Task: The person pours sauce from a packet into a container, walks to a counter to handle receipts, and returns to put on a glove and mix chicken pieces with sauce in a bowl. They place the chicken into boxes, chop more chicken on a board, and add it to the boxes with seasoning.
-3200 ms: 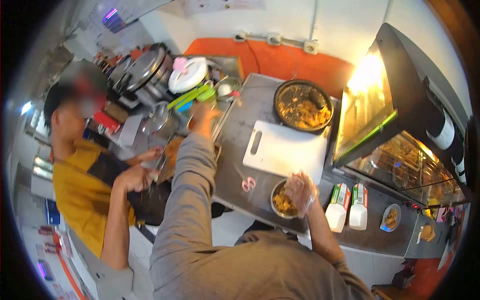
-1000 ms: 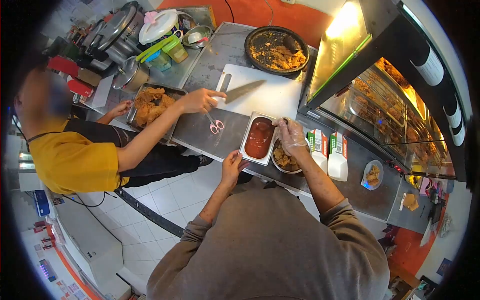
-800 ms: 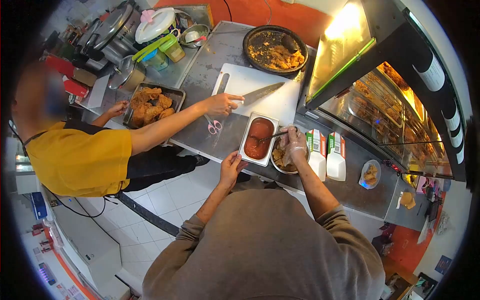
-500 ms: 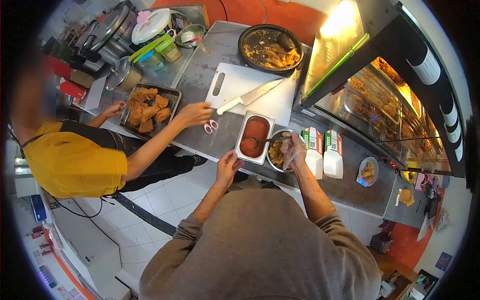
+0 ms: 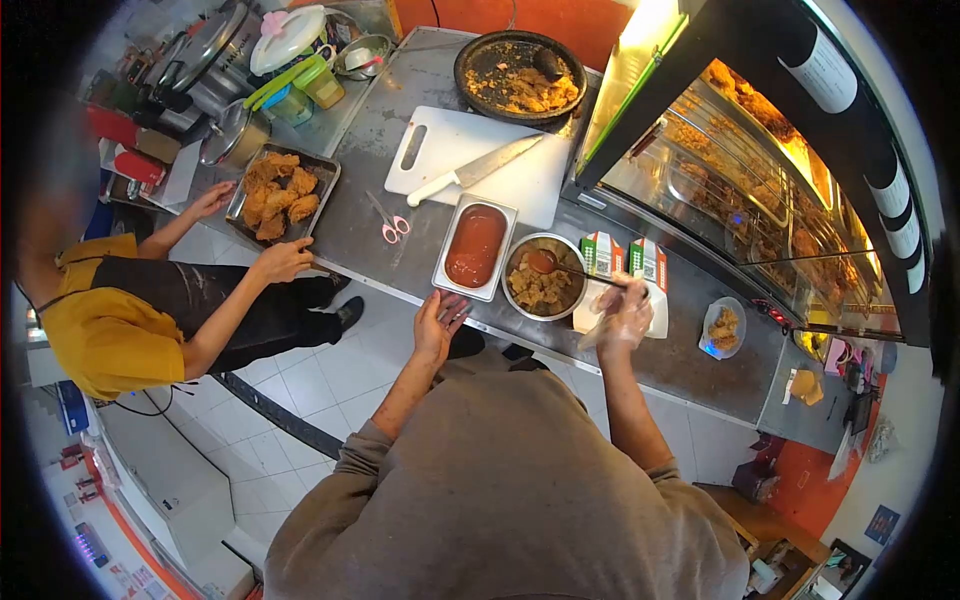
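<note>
My right hand (image 5: 624, 318), in a clear plastic glove, grips the dark handle of a ladle (image 5: 543, 261). Its sauce-coated bowl is over a round metal bowl (image 5: 514, 300) of browned fried pieces (image 5: 545, 290). To the left of that bowl stands a rectangular metal pan (image 5: 483, 293) of red sauce (image 5: 477, 243). My left hand (image 5: 436, 325) is bare, palm up with fingers apart, its fingertips right at the pan's near edge. Behind my right hand are paper food boxes (image 5: 655, 315) with green and orange print, partly covered by the hand.
A co-worker's hands (image 5: 283, 261) are at a tray (image 5: 320, 205) of fried chicken on the left. A knife (image 5: 480, 170) lies on a white cutting board (image 5: 440, 130); scissors (image 5: 394, 229) lie nearby. Behind are a stone mortar (image 5: 468, 95) and a lit display case (image 5: 690, 230).
The ladle has gone from the sauce pan to over the bowl of fried pieces, my right hand shifting right. My left hand loosened from the pan. The co-worker's arm drew back to the chicken tray.
</note>
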